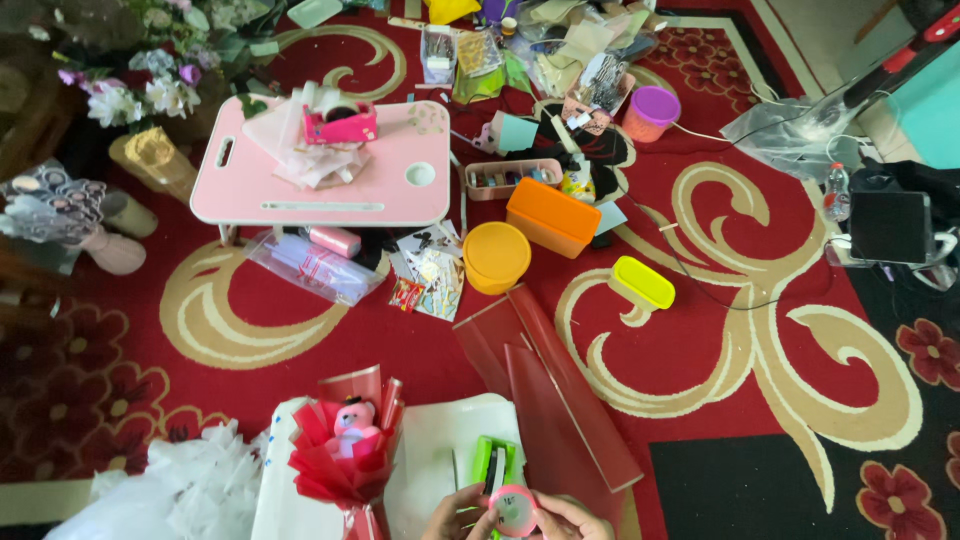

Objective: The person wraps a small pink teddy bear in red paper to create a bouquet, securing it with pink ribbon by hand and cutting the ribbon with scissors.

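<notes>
Carpet (700, 450): red with cream scrolls, strewn with craft clutter; easy ground for losing a small dropped piece.
Lap table (320, 170): pink, well apart from the hands, loaded with tissue sheets and a pink tape dispenser (340, 122); too far off to serve as a steady surface.
Red sheets (560, 390): stiff strips lying just right of the hands; likely to be creased by a knee or elbow.
White paper (440, 450): spread under the hands, beside the bouquet; could skid on the carpet under pressure.
Bouquet (345, 455): red wrapping around a small pink plush figure, just left of the hands; could be nudged or flattened by the left forearm.
Green stapler (495, 462): resting on the paper, touching or just above the fingertips; may get knocked aside.
Left hand (455, 515): at the bottom edge, fingers curled narrowly onto the roll's left side.
Right hand (570, 518): fingers closed on the roll's right side; mostly cut off by the frame.
Pink tape roll (515, 508): pinched between both hands at bottom centre; could slip, or a loose end could stick to the paper.
</notes>
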